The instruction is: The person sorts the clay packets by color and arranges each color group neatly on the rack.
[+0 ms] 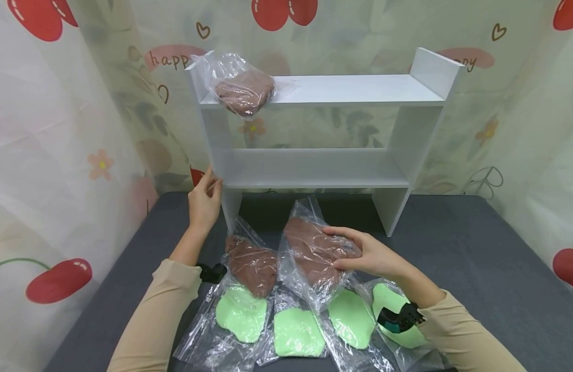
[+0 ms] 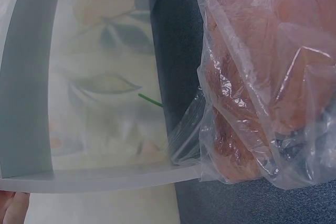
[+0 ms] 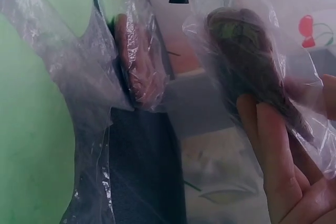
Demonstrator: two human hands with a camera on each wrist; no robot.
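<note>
My right hand (image 1: 372,253) pinches a clear plastic bag holding a flat brown lump (image 1: 309,243), thumb on one side and fingers on the other. The lump (image 3: 244,51) looks dark in the right wrist view. My left hand (image 1: 204,204) touches the outer face of the left side panel of a white shelf (image 1: 314,170); only its fingertips (image 2: 13,205) show in the left wrist view. Another bagged brown lump (image 1: 251,263) lies between my arms. A third bagged brown lump (image 1: 246,93) sits at the left end of the top shelf, overhanging its front edge.
Several clear bags with flat green lumps (image 1: 297,333) lie along the near side of the dark grey table (image 1: 453,258); my right wrist partly covers the rightmost green lump (image 1: 388,299). Patterned cloth (image 1: 105,103) hangs behind and at both sides.
</note>
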